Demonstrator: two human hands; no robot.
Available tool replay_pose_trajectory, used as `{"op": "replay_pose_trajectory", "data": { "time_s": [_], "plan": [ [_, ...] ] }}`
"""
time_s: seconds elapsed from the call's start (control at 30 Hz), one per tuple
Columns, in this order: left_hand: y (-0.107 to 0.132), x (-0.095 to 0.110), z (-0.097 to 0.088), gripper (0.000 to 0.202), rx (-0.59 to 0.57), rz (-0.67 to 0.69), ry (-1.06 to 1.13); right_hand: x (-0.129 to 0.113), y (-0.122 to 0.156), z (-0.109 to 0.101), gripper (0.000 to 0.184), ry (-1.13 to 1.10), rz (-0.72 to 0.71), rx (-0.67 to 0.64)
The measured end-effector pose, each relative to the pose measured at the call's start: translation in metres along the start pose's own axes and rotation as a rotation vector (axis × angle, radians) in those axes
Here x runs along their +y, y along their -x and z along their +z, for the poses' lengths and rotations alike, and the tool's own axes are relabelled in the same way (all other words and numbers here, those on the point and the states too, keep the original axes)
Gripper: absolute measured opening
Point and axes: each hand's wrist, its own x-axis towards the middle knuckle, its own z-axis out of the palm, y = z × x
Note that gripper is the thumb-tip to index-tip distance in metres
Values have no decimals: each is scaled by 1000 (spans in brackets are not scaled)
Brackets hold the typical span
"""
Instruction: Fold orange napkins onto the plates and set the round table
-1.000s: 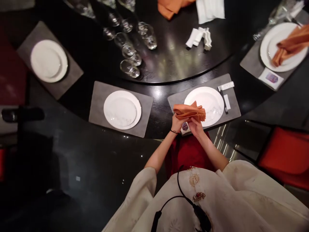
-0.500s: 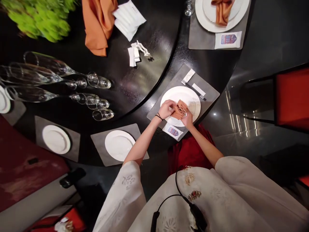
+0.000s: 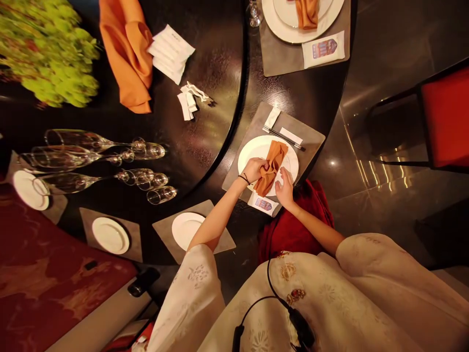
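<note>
An orange cloth napkin [image 3: 275, 157], gathered at its middle with both ends spread, lies across the white plates [image 3: 246, 154] in front of me. My left hand [image 3: 255, 170] has its fingers closed on the napkin's middle. Just to the right, my right hand [image 3: 285, 187] is off the cloth with its fingers apart, over the plate's rim. Beneath the plates is a grey placemat [image 3: 311, 133]. Black chopsticks [image 3: 284, 138] rest on it beyond the plates, and a white printed packet [image 3: 263, 204] lies on the near side.
Several glasses [image 3: 161, 194] stand to the left. An orange cloth [image 3: 128, 63], white packets [image 3: 171, 54] and a green plant [image 3: 54, 54] occupy the table's centre. Another setting with a plate [image 3: 269, 19] is at the far right. A red chair [image 3: 445, 122] stands right of the table.
The napkin has gone from a bunched fold held in both hands to a longer gathered shape across the plate. My right hand has let go of it. The view has shifted and the light turned warmer.
</note>
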Motion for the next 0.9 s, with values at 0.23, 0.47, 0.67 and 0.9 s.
{"op": "replay_pose_trajectory", "data": {
  "time_s": [0.23,0.47,0.67,0.9],
  "plan": [
    [-7,2,-3,13,-86,28,27,3,-35,-7,36,8,-29,-177],
    [-1,11,9,17,69,-41,-76,-2,-31,1,28,74,-20,-164],
    [10,19,16,5,198,-145,-73,1,-36,1,22,175,-84,-186],
    [96,56,52,50,543,-205,71,11,-44,-5,24,283,-164,-193]
  ]
}}
